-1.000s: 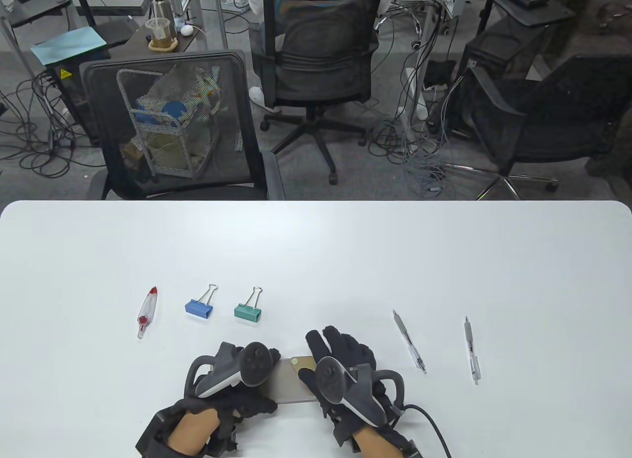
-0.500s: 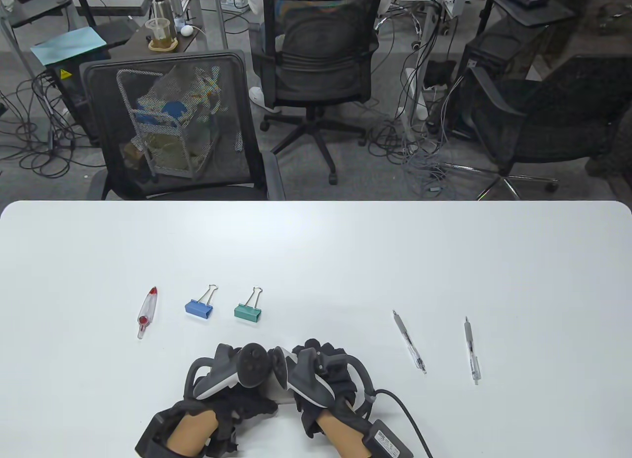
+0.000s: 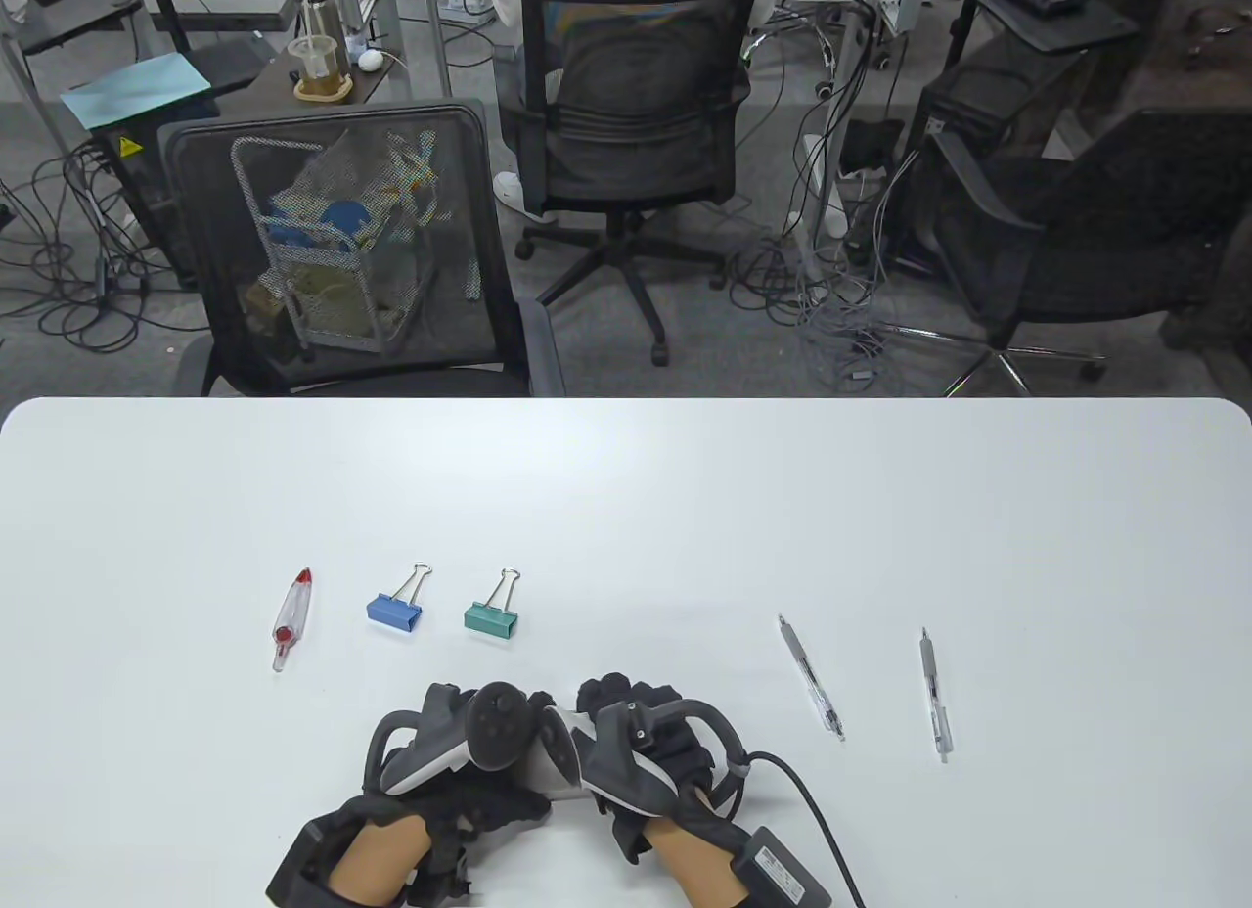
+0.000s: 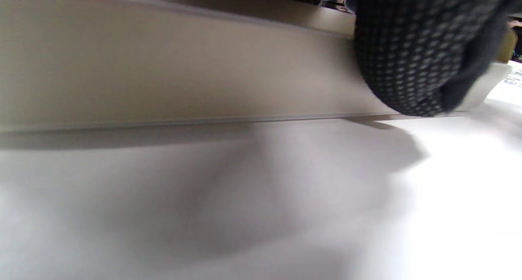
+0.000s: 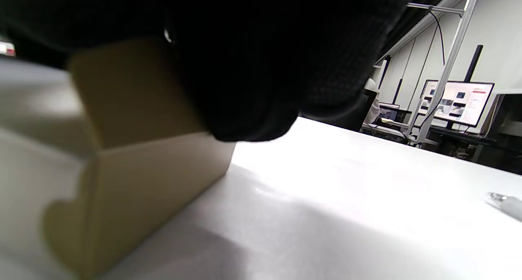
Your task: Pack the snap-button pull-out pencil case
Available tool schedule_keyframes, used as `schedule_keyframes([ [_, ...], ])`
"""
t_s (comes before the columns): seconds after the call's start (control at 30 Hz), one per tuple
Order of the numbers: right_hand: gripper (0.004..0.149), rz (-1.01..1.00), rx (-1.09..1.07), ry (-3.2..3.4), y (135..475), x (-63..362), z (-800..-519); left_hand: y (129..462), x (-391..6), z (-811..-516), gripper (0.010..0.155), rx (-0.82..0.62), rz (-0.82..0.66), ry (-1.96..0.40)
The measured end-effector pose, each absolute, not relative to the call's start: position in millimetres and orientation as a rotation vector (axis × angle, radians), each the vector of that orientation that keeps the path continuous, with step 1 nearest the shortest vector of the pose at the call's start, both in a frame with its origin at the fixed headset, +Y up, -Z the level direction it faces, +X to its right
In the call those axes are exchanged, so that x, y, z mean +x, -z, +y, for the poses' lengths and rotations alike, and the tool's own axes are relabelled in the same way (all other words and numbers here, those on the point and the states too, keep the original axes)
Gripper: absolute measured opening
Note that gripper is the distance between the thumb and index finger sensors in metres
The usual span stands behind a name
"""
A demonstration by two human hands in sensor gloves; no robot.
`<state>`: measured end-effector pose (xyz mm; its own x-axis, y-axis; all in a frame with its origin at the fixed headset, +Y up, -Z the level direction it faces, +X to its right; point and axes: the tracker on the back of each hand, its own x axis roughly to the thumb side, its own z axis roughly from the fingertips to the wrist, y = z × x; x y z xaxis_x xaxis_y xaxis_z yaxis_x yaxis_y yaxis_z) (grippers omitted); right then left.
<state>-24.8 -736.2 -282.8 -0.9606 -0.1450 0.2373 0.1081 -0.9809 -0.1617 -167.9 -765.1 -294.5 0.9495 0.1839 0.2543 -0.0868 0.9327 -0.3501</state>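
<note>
Pencil case (image 3: pixel 550 763): beige-grey, flat on the white surface (image 3: pixel 626 517) near its front edge, almost wholly hidden in the table view beneath the two hands. Long side wall filling the upper part of the left wrist view (image 4: pixel 171 80), lower edge resting on the surface. Tan end panel with a scalloped flap edge seen close in the right wrist view (image 5: pixel 134 149).

Left hand (image 3: pixel 460 751): black glove, tracker on the back, laid over the left part of the case; one fingertip (image 4: pixel 412 55) pressed against the case's side wall. Holding the case, fingers closed around it as far as visible.

Right hand (image 3: pixel 641 747): black glove, tracker on the back, cable trailing toward the front edge; gloved fingers (image 5: pixel 253 59) draped over the tan end of the case. Grip itself hidden; open or closed cannot be told.

Green binder clip (image 3: pixel 492 613): just beyond the hands, handles pointing away.
Blue binder clip (image 3: pixel 396 607): left of the green one, near but apart.
Clear tube with red tip (image 3: pixel 291 619): furthest left, lying lengthwise.
Pen (image 3: pixel 811 677): clear barrel, right of the hands, angled.
Second pen (image 3: pixel 935 694): further right, well apart from the case, roughly parallel to the first.
</note>
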Motion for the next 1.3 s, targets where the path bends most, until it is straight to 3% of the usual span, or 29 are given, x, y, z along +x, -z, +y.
schedule_keyframes([
  [0.17, 0.048, 0.124, -0.089, 3.219, 281, 7, -727, 294, -168, -765, 0.098, -0.345, -0.286, -0.14],
  [0.2, 0.048, 0.099, -0.022, 3.284, 293, 39, -735, 294, -168, -765, 0.098, -0.346, -0.286, -0.141],
  [0.37, 0.046, -0.051, 0.143, 3.549, 295, 75, -759, 294, -168, -766, 0.098, -0.343, -0.285, -0.137],
  [0.47, 0.045, -0.157, 0.169, 3.659, 299, 85, -763, 293, -168, -766, 0.098, -0.336, -0.288, -0.131],
  [0.73, 0.044, -0.087, 0.165, 3.606, 298, 95, -759, 295, -179, -765, 0.098, -0.339, -0.288, -0.13],
  [1.13, 0.044, -0.088, 0.241, 3.604, 302, 118, -758, 288, -279, -765, 0.097, -0.382, -0.148, -0.185],
  [1.2, 0.044, -0.22, 0.228, 3.683, 301, 115, -761, 286, -287, -768, 0.097, -0.406, -0.155, -0.235],
  [1.3, 0.045, -0.079, 0.166, 3.58, 299, 107, -756, 283, -286, -767, 0.096, -0.384, -0.152, -0.212],
])
